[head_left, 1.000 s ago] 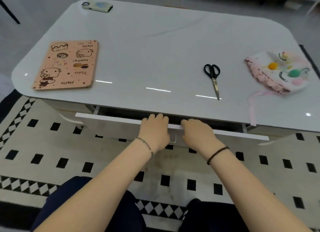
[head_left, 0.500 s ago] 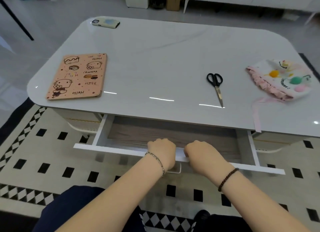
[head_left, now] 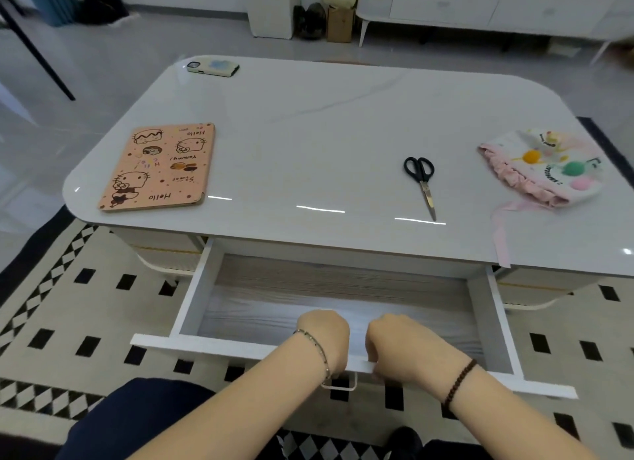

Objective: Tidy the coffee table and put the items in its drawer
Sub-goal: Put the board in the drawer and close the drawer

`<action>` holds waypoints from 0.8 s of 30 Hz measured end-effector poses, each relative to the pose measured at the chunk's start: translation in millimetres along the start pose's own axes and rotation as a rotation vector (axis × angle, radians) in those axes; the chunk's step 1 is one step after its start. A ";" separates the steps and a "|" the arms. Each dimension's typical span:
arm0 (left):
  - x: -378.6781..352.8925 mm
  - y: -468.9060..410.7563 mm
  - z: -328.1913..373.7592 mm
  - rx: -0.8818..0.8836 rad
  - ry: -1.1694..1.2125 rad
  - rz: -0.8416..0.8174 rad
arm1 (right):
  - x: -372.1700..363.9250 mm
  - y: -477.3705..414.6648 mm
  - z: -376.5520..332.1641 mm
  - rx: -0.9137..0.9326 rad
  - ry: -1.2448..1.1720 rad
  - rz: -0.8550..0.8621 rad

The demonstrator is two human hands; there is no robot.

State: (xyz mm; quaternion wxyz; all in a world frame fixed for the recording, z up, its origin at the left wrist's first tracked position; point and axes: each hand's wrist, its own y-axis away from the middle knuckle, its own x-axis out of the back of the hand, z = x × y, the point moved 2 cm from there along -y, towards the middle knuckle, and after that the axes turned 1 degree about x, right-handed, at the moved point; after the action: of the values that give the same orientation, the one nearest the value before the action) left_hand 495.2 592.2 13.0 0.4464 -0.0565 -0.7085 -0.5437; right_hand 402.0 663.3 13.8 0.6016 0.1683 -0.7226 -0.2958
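Left hand point(head_left: 324, 339), right hand point(head_left: 401, 348): side by side, close but not touching, fingers curled over the front rim of the drawer point(head_left: 212, 344), which stands open.
On the coffee table point(head_left: 343, 123) beyond the hands:
- scissors point(head_left: 423, 185), just right of the right hand's line
- frilled bonnet point(head_left: 545, 169), further right
- pink cartoon case point(head_left: 161, 166), left of the left hand
- phone point(head_left: 212, 69), farthest, left

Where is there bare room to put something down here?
The drawer shows bare floor wall to wall; only its front edge is taken, gripped by the left hand and right hand. On the table, a wide patch lies free between the notebook and the scissors, back to the phone. The bonnet crowds the right end.
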 end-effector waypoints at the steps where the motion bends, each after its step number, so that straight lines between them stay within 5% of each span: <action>1: -0.3 0.3 -0.7 -0.002 0.001 0.005 | -1.2 0.1 0.3 0.000 -0.005 0.006; 7: 11.4 -1.0 -7.2 -0.062 0.176 -0.114 | 6.4 4.3 16.4 0.031 -0.231 -0.047; 9: 26.3 1.3 -8.7 -0.096 0.296 -0.034 | 21.6 7.5 29.6 0.050 -0.368 -0.037; 16: 97.0 7.0 -16.5 -0.102 0.414 0.594 | 69.4 4.0 109.1 -0.152 -0.564 0.559; 20: 113.4 -3.1 -27.0 -0.063 0.520 0.714 | 76.7 -3.5 162.7 -0.306 -0.640 0.803; 24: 109.8 -28.0 -39.7 -0.032 0.516 0.660 | 82.0 -26.5 223.0 -0.432 -0.545 0.883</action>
State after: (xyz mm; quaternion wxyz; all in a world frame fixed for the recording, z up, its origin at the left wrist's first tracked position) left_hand 436.7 503.8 69.5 0.7587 -0.1492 -0.5086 -0.3787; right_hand 164.9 644.0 37.7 0.4807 -0.3599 -0.7767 -0.1900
